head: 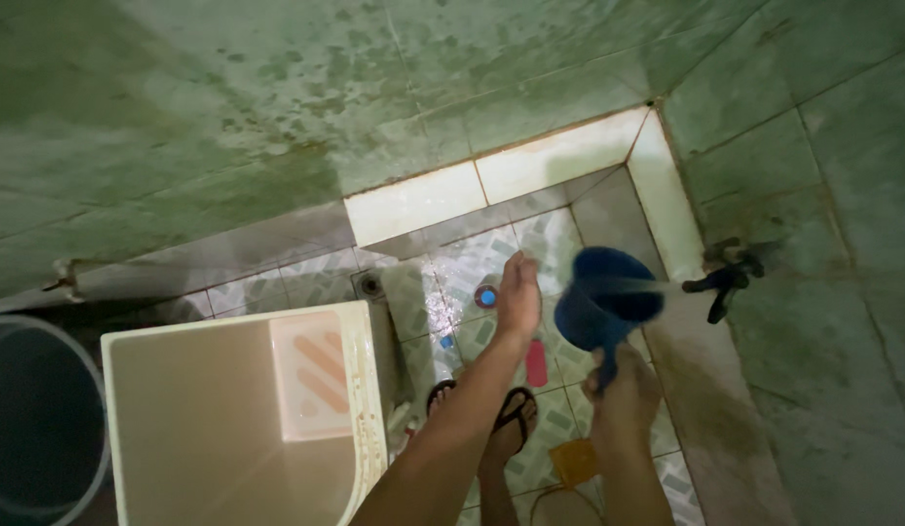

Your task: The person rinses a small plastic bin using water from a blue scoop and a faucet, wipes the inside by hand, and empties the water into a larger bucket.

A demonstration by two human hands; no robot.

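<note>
Right hand: the right hand [623, 390] is clenched around the handle of a blue dipper [608, 297], gripping low on the handle so the cup sits out in front of the body.
Dipper position: it is held up near the wall tap [727, 282], mouth turned toward the spout, so the thin stream of water [671, 288] running across from the tap meets the cup rather than falling to the floor.
Left hand: the left hand [518, 297] is released and holds nothing; fingers are stretched out flat, raised over the wet tiles just left of the dipper, apart from it.
Tap: dark metal, fixed to the green wall on the right, at about the height of the cup.
Floor: the patterned tile floor [443, 292] shines with water in the corner; a small blue-capped bottle [485, 296] and a red object [536, 362] lie on it near the person's sandalled foot [511, 419], within reach but out of the stream.
Drain: a round floor drain [371, 285] sits near the wall.
Left side: a cream plastic tub [228, 429] with a pale ribbed insert stands at the lower left, and a dark bucket [38, 419] beside it at the frame edge.
Lower edge: an orange object [573, 461] lies under the right forearm; its kind cannot be told.
</note>
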